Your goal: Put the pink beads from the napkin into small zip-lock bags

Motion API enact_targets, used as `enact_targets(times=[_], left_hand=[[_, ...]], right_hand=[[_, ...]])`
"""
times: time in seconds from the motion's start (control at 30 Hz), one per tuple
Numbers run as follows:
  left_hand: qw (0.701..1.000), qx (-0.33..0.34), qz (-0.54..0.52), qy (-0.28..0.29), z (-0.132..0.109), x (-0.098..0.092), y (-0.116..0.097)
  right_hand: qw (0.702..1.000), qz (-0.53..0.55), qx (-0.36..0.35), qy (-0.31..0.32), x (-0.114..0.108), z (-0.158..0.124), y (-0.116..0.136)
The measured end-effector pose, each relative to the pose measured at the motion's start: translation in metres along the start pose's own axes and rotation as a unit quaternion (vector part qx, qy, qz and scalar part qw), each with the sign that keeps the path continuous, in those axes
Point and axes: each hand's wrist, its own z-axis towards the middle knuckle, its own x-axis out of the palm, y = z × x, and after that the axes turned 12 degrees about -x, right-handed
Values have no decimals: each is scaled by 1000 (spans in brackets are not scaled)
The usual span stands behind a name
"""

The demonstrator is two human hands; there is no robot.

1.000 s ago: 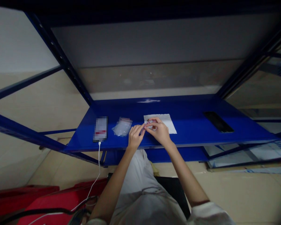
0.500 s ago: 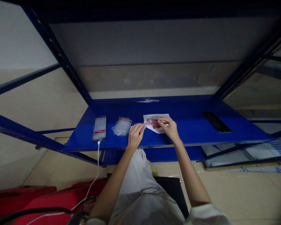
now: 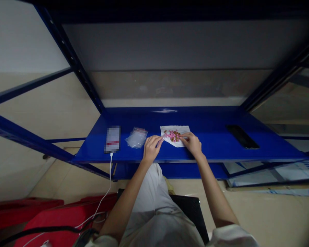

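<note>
Head camera, watched from my remote seat: on a blue shelf [image 3: 208, 132], pink and brown pieces [image 3: 173, 135] lie heaped on white paper [image 3: 183, 129] between two bare hands. The left hand [image 3: 151, 149] pinches what looks like a small clear bag [image 3: 163, 137], just beside the heap's left edge. The right hand [image 3: 194, 144] brings thumb and finger to the heap's right edge; whether they grasp a piece, I cannot tell.

Blue shelf [image 3: 208, 118]; pale floor [image 3: 267, 219]
</note>
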Motion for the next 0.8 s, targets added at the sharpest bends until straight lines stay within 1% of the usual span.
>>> enact_targets(times=[0.1, 0.27, 0.4, 0.47, 0.53, 0.6, 0.63, 0.7, 0.8], left_hand=[[1000, -2, -3, 0, 0, 0, 0], [1000, -9, -2, 7, 0, 1, 0], [1000, -9, -1, 5, 1, 1, 0], [1000, -9, -3, 6, 1, 0, -1], [1000, -11, -3, 11, 1, 0, -1], [1000, -12, 0, 16, 1, -1, -1], [1000, -12, 2, 17, 1, -1, -1], [1000, -8, 6, 21, 0, -1, 0], [1000, -3, 9, 24, -1, 0, 2]], right_hand=[[1000, 1, -5, -1, 2, 1, -1], [999, -13, 33, -13, 4, 1, 0], [999, 7, 42, -34, -2, 6, 8], [997, 58, 9, -58, -6, 9, 20], [985, 145, -58, -72, -9, 12, 36], [970, 212, -106, -50, -9, 13, 54], [966, 226, -123, -30, -8, 13, 63], [969, 208, -136, -3, -6, 12, 79], [986, 117, -118, 11, -4, 11, 96]])
